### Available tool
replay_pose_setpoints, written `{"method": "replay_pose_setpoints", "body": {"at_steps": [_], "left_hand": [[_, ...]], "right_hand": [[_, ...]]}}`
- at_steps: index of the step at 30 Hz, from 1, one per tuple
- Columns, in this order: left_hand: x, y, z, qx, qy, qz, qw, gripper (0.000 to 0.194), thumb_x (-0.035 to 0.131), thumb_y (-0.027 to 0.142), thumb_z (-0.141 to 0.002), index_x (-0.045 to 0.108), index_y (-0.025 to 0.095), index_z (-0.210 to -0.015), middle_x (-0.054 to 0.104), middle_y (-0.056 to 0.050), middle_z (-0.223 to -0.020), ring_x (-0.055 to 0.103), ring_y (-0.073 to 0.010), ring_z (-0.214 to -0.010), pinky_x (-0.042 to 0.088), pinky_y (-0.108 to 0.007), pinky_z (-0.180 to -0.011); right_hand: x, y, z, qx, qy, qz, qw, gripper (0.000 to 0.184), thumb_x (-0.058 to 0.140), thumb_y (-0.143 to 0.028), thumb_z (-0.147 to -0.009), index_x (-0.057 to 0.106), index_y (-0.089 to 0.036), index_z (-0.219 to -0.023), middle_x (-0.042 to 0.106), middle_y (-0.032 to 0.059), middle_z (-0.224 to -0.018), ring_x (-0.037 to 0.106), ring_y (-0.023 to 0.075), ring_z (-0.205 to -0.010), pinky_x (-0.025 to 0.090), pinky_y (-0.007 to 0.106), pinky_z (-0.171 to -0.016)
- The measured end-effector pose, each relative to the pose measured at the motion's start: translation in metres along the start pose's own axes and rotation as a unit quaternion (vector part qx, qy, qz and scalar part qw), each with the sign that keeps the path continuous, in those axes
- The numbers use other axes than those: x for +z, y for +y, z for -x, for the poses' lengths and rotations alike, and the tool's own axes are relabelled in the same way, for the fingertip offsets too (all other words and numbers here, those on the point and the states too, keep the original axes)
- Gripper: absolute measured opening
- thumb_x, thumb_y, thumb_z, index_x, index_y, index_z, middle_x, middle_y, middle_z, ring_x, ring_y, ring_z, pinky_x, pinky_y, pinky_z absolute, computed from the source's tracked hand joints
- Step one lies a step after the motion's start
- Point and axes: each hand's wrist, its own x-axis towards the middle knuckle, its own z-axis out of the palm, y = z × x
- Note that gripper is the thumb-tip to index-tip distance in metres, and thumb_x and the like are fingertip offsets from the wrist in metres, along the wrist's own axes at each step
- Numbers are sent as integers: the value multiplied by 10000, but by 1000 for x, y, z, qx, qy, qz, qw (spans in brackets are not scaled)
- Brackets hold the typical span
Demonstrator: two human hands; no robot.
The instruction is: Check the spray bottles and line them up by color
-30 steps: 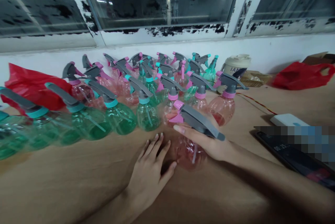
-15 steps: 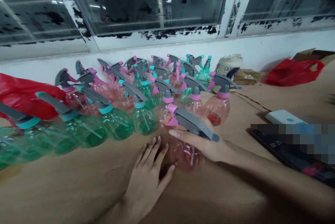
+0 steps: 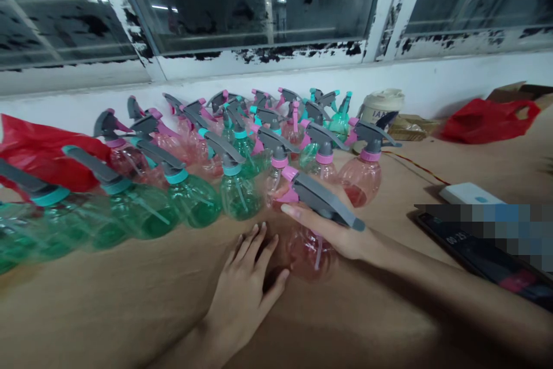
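My right hand (image 3: pixel 339 231) is wrapped round the neck of a pink spray bottle (image 3: pixel 309 257) with a grey and pink trigger head. The bottle stands upright on the wooden table (image 3: pixel 142 294), its nozzle turned to the upper left. A dip tube shows through its clear body. To its left, my left hand (image 3: pixel 246 282) rests on the table with fingers spread, its thumb tip close to the bottle's side. Just beyond the hands are a green spray bottle (image 3: pixel 239 196) and a pink spray bottle (image 3: pixel 360 176).
Several more green and pink spray bottles crowd toward the wall. Red plastic bags (image 3: pixel 47 153) lie at the left and right (image 3: pixel 488 121). A white bucket (image 3: pixel 382 107) stands at the back. On the right are a phone (image 3: pixel 479 259) and a white device (image 3: pixel 470 193) with a thin cable.
The whole view shifts slightly left and then a little back as the camera moves. Both hands and the held bottle keep the same pose relative to each other.
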Motion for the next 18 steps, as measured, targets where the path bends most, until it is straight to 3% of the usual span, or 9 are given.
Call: {"method": "replay_pose_setpoints", "body": {"at_steps": [9, 18], "left_hand": [[0, 1, 0, 4, -3, -3, 1000, 466, 452, 416, -937, 481, 144, -1315, 458, -140, -1401, 395, -299, -1306, 375, -505, -1029], [-1, 1, -1, 2, -8, -3, 1000, 469, 451, 416, -934, 477, 149, -1318, 473, -137, -1388, 403, -293, -1299, 372, -500, -1029]], "right_hand": [[-1, 5, 1, -11, -8, 16, 1000, 261, 652, -287, -812, 645, -221, -1064, 647, -7, -866, 618, 126, -762, 482, 268, -699], [-1, 2, 1, 9, -12, 0, 1000, 285, 666, -342, -790, 641, -212, -1041, 658, 3, -854, 620, 138, -754, 492, 276, -683]]}}
